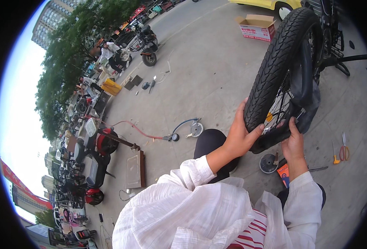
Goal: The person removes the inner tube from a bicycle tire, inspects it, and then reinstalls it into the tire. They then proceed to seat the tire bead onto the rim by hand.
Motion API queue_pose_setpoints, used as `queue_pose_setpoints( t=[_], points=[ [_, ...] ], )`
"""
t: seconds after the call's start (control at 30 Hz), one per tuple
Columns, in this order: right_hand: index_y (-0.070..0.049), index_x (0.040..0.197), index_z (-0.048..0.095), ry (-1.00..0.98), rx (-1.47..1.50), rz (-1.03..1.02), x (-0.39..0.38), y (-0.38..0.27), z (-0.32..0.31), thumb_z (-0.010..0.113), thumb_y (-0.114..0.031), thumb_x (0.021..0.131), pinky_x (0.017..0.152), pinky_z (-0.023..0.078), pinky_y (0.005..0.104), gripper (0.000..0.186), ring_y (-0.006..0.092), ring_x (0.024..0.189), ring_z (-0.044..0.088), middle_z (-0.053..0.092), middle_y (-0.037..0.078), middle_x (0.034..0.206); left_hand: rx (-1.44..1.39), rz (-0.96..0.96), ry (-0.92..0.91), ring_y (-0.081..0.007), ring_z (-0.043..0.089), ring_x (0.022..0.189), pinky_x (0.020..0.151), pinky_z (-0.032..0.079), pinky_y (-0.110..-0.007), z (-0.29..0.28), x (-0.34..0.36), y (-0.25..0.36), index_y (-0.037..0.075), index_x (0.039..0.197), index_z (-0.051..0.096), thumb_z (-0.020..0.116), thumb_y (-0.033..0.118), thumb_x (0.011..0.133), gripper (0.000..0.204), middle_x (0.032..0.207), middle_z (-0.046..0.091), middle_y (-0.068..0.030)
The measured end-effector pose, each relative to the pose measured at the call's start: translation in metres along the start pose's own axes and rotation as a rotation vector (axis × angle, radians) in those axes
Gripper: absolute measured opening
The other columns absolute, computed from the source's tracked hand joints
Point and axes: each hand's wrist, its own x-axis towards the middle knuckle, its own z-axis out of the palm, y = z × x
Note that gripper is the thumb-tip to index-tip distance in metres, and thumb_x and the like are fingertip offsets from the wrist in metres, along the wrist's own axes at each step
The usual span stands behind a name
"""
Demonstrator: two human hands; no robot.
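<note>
A bicycle wheel with a knobbly black tyre (274, 62) stands tilted before me on the right. A limp dark inner tube (305, 79) hangs out along its right side, over the spokes. My left hand (238, 139) is closed round the tyre's lower left edge, thumb across the tread. Lower down, my right hand (293, 143) grips the inner tube at the wheel's bottom, thumb on top and its other fingers mostly hidden behind the rubber. An orange reflector (268, 117) sits among the spokes.
Below the wheel lie a round metal brake part (268, 163) and an orange packet (283, 172). Scissors (344, 150) and a screwdriver (336, 156) rest to the right. An air hose with gauge (174, 137), a metal case (134, 170) and a scooter (94, 170) are leftward; a carton (256, 31) stands beyond.
</note>
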Motion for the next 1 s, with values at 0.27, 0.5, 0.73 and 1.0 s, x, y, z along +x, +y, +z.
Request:
queue_pose_setpoints(
  t=[0.27,0.5,0.73,1.0],
  points=[
    [-0.005,0.124,0.057,-0.086,-0.208,-0.031,-0.019,0.007,-0.009,0.063,-0.027,0.098,0.098,0.040,0.0338,0.035,0.0154,0.107,0.055,0.062,0.004,0.111,0.153,0.595,-0.091,-0.0417,0.044,0.132,0.110,0.038,-0.047,0.012,-0.033,0.000,-0.005,0.139,0.038,0.070,-0.006,0.076,0.070,0.140,0.042,-0.0290],
    [-0.002,0.114,0.065,-0.138,-0.407,0.014,-0.042,-0.013,0.008,0.071,-0.017,0.090,0.086,0.045,0.0279,0.028,0.0104,0.095,0.059,0.065,0.000,0.102,0.199,0.050,-0.255,-0.0427,0.050,0.127,0.104,0.042,-0.043,0.041,-0.029,0.007,-0.008,0.147,0.026,0.054,-0.001,0.091,0.064,0.135,0.048,-0.0313],
    [0.000,0.109,0.067,-0.039,-0.661,-0.004,-0.045,-0.001,-0.004,0.078,-0.013,0.084,0.078,0.051,0.0283,0.030,0.0109,0.086,0.063,0.069,0.003,0.096,0.202,-0.180,-0.450,-0.0100,0.060,0.081,0.072,0.048,-0.026,0.030,-0.004,0.046,-0.003,0.110,0.055,0.058,0.003,0.094,0.017,0.090,0.066,-0.0063],
    [0.002,0.097,0.067,0.097,-0.657,0.007,-0.046,0.012,-0.013,0.076,-0.010,0.076,0.073,0.051,0.0310,0.025,0.0149,0.080,0.063,0.069,0.008,0.084,0.489,-0.089,-0.436,-0.0333,0.071,0.078,0.067,0.052,-0.033,0.027,0.001,0.056,-0.005,0.109,0.053,0.057,0.000,0.091,0.019,0.084,0.068,-0.0218]
  ],
)
